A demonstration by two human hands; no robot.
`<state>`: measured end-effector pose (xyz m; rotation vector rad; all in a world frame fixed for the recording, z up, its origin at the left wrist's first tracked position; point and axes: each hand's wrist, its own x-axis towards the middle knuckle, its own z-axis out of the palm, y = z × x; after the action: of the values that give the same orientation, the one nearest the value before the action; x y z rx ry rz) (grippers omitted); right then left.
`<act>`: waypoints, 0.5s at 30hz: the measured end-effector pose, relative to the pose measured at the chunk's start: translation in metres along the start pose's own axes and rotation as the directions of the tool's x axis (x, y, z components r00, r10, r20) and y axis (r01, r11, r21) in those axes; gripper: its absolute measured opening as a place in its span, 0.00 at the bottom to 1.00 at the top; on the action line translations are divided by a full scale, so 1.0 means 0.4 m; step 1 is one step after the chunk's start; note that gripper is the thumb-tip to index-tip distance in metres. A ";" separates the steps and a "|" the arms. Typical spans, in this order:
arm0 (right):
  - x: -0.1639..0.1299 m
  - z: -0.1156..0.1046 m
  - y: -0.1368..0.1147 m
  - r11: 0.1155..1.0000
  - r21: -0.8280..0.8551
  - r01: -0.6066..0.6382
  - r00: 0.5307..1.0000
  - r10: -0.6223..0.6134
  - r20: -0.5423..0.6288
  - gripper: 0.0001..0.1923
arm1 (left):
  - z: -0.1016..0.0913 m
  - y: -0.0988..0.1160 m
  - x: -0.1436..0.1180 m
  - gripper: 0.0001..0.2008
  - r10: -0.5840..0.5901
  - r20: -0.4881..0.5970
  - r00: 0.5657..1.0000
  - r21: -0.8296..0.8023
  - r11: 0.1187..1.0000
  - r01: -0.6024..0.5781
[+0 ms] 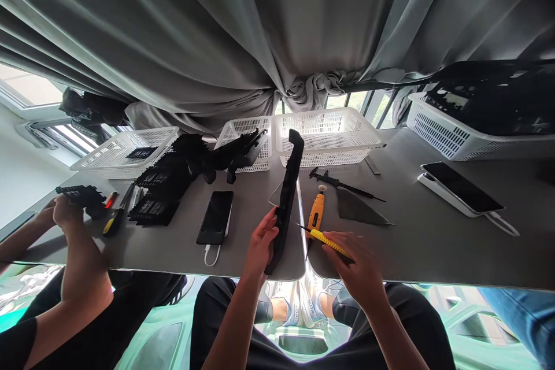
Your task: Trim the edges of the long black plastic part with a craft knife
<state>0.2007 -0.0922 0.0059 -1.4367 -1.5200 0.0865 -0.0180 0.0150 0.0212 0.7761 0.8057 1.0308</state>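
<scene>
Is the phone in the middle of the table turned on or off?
It looks off. The phone lies flat with a plain black screen, though a white cable is plugged into its near end.

The grey counter (pixel 243 254) carries three white baskets (pixel 329 136) along its far edge, with a fourth at the far right corner. A heap of black plastic parts (pixel 173 182) lies left of the middle. A dark phone (pixel 215 217) lies near the front edge. An orange knife (pixel 316 211), a caliper (pixel 342 184) and a second phone (pixel 462 187) lie to the right.
</scene>
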 end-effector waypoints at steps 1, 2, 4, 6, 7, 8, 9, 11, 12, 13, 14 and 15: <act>0.001 -0.002 -0.002 1.000 0.006 0.007 1.000 -0.007 -0.005 0.10 | 0.001 0.000 0.000 0.31 -0.003 0.005 1.000 -0.002 1.000 0.003; 0.002 -0.005 -0.003 1.000 0.010 0.012 1.000 -0.012 -0.012 0.09 | 0.001 0.001 0.000 0.31 -0.005 0.010 1.000 -0.003 1.000 0.005; 0.002 -0.008 -0.006 1.000 0.010 0.025 0.999 -0.024 -0.021 0.09 | 0.003 0.002 -0.001 0.31 -0.004 0.014 1.000 -0.007 1.000 0.004; 0.003 -0.009 -0.007 0.999 0.004 0.039 0.999 -0.038 -0.020 0.09 | 0.004 0.003 -0.003 0.30 -0.002 0.009 1.000 -0.013 1.000 0.002; 0.003 -0.008 -0.007 0.999 0.001 0.043 0.999 -0.043 -0.019 0.09 | 0.004 0.004 -0.004 0.30 -0.003 0.007 1.000 -0.015 1.000 0.003; 0.003 -0.007 -0.006 0.999 -0.002 0.044 0.999 -0.044 -0.018 0.09 | 0.005 0.004 -0.005 0.30 -0.004 0.007 1.000 -0.016 1.000 0.004; 0.003 -0.005 -0.006 0.999 -0.007 0.043 0.999 -0.043 -0.019 0.09 | 0.005 0.005 -0.005 0.30 -0.006 0.011 1.000 -0.015 1.000 0.006; 0.003 -0.003 -0.004 0.999 -0.015 0.042 0.999 -0.042 -0.027 0.09 | 0.004 0.005 -0.006 0.31 -0.010 0.028 1.000 -0.010 1.000 0.010; 0.004 -0.002 -0.003 0.999 -0.018 0.041 0.999 -0.041 -0.028 0.10 | 0.003 0.005 -0.006 0.32 -0.009 0.036 0.999 -0.009 1.000 0.009; 0.004 -0.002 -0.003 0.999 -0.018 0.040 0.999 -0.041 -0.027 0.10 | 0.001 0.005 -0.005 0.32 -0.007 0.043 0.999 -0.008 1.000 0.007; 0.004 -0.003 -0.003 0.999 -0.015 0.040 0.999 -0.040 -0.022 0.11 | 0.000 0.004 -0.004 0.33 -0.003 0.046 0.999 -0.007 1.000 0.004; 0.005 -0.004 -0.003 0.999 -0.010 0.039 0.999 -0.039 -0.016 0.11 | -0.002 0.002 -0.003 0.33 -0.001 0.045 0.999 -0.006 1.000 0.001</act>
<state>0.2014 -0.0920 0.0085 -1.4116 -1.5360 0.0438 -0.0194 0.0144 0.0217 0.7914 0.7640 1.0111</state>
